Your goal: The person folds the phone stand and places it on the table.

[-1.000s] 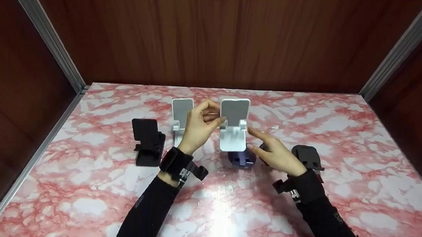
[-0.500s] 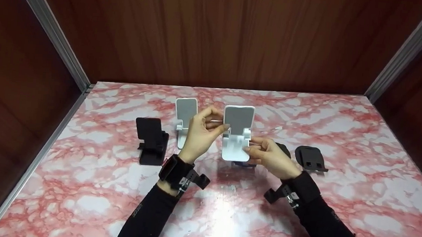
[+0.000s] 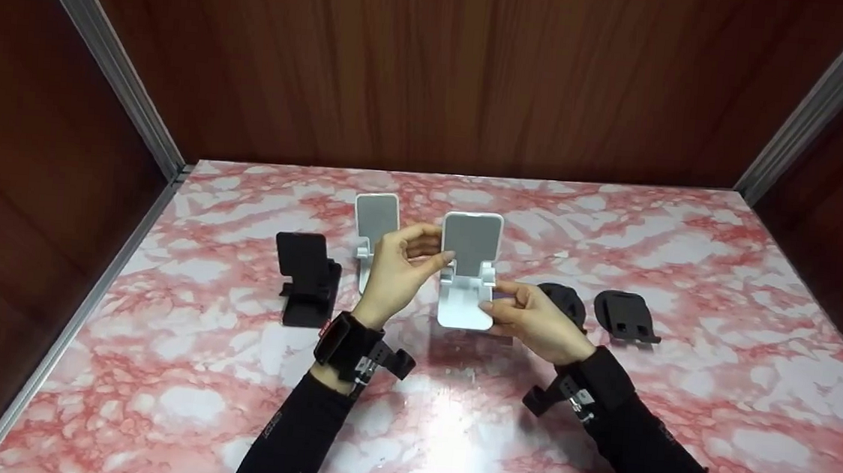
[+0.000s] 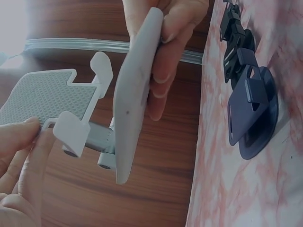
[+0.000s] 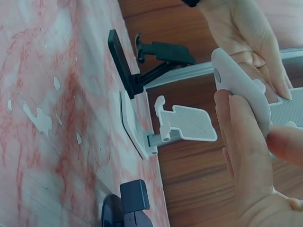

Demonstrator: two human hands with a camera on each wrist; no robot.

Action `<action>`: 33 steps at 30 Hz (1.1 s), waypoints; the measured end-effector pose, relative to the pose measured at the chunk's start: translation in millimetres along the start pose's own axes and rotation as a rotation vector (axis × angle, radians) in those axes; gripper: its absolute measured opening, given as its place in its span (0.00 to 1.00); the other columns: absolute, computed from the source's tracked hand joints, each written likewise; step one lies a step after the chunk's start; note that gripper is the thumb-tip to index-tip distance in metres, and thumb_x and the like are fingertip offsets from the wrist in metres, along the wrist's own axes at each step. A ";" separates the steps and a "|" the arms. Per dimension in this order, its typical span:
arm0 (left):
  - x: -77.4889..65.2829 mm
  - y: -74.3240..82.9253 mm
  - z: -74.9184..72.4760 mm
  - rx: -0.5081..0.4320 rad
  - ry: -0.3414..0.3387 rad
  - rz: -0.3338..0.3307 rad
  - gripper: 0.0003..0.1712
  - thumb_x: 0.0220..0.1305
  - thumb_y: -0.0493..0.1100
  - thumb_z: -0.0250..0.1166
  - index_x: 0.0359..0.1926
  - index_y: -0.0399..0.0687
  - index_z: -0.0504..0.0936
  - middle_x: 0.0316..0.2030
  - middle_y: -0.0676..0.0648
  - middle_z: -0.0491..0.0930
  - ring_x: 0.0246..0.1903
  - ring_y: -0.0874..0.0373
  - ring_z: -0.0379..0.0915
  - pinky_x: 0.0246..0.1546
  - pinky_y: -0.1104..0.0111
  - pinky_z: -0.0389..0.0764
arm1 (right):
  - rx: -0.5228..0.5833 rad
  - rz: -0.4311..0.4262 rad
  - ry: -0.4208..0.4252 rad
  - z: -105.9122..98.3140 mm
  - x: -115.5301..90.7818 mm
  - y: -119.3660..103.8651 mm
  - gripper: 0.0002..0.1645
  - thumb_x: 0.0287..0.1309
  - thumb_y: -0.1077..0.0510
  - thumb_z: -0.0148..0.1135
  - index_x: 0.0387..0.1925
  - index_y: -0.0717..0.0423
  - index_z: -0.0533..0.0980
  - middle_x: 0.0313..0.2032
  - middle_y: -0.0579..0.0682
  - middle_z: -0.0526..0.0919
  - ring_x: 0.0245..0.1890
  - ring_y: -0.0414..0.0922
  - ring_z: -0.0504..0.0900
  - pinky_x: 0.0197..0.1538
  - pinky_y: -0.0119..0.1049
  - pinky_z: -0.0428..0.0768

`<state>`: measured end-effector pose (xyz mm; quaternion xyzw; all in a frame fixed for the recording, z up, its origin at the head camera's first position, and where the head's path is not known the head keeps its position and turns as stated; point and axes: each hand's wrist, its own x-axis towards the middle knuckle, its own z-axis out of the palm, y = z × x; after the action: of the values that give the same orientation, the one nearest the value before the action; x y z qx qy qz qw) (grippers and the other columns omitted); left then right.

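Note:
A white phone stand (image 3: 472, 244) with a grey pad is held unfolded above the table by both hands. The left hand (image 3: 398, 271) pinches the left edge of its padded upper plate, near the hinge. With thumb and fingers, the right hand (image 3: 537, 322) grips the right edge of its flat base (image 4: 135, 94). In the left wrist view, the hinge arm and two small hooks show between plate and base. A dark blue folded phone stand (image 4: 253, 104) lies below, almost hidden in the head view.
On the left stand a second unfolded white phone stand (image 3: 378, 218) and an unfolded black one (image 3: 304, 261). Two dark folded phone stands (image 3: 624, 315) lie to the right of the right hand. Wood-grain panels (image 3: 434, 72) enclose the marbled table (image 3: 178, 368).
The right hand, its fingers extended at first, has closed on the base's right edge. The white stand has come slightly lower. The left hand keeps its pinch.

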<state>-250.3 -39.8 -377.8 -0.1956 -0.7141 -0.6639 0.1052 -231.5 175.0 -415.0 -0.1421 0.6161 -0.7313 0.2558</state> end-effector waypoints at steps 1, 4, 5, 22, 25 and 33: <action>0.9 -4.3 0.3 -0.003 0.002 -0.011 0.16 0.53 0.33 0.67 0.43 0.30 0.79 0.38 0.33 0.82 0.37 0.50 0.82 0.41 0.69 0.84 | 0.002 0.002 0.003 0.2 -0.7 -0.2 0.31 0.62 0.64 0.54 0.63 0.71 0.57 0.41 0.49 0.84 0.41 0.41 0.83 0.46 0.33 0.83; 0.5 -8.1 0.3 -0.021 0.007 -0.015 0.15 0.55 0.35 0.66 0.43 0.30 0.79 0.37 0.33 0.83 0.36 0.52 0.82 0.40 0.68 0.84 | 0.019 0.005 0.004 0.9 -2.3 0.1 0.31 0.62 0.65 0.53 0.63 0.71 0.57 0.42 0.50 0.83 0.42 0.42 0.83 0.49 0.37 0.82; 0.1 -8.5 0.2 -0.028 0.010 -0.011 0.14 0.56 0.36 0.65 0.42 0.30 0.80 0.37 0.34 0.83 0.35 0.53 0.83 0.39 0.68 0.84 | 0.024 0.003 0.002 1.5 -2.4 0.2 0.31 0.62 0.65 0.53 0.63 0.72 0.57 0.43 0.51 0.83 0.43 0.43 0.83 0.50 0.37 0.82; -4.1 7.3 -8.0 0.055 0.100 0.070 0.15 0.51 0.35 0.69 0.41 0.34 0.78 0.36 0.37 0.82 0.36 0.51 0.81 0.39 0.64 0.84 | 0.022 -0.022 -0.017 6.3 -3.1 -3.8 0.30 0.62 0.65 0.52 0.63 0.73 0.57 0.44 0.51 0.83 0.44 0.43 0.83 0.50 0.36 0.81; -4.3 13.1 -9.4 0.068 0.093 0.085 0.15 0.50 0.32 0.69 0.39 0.31 0.77 0.35 0.36 0.81 0.35 0.49 0.81 0.39 0.62 0.84 | 0.024 -0.027 -0.028 7.1 -3.1 -3.4 0.30 0.62 0.65 0.52 0.62 0.73 0.57 0.44 0.51 0.83 0.44 0.43 0.83 0.50 0.36 0.81; 0.8 -1.5 -9.2 0.172 0.068 0.174 0.13 0.50 0.39 0.70 0.36 0.39 0.78 0.32 0.44 0.83 0.33 0.58 0.82 0.36 0.72 0.84 | 0.034 -0.023 -0.034 7.7 -2.3 -0.4 0.29 0.62 0.66 0.53 0.62 0.74 0.58 0.44 0.51 0.83 0.43 0.43 0.83 0.49 0.35 0.82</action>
<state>-252.7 -48.9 -377.9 -0.2244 -0.7446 -0.5950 0.2030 -225.7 170.0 -412.9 -0.1573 0.5975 -0.7419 0.2605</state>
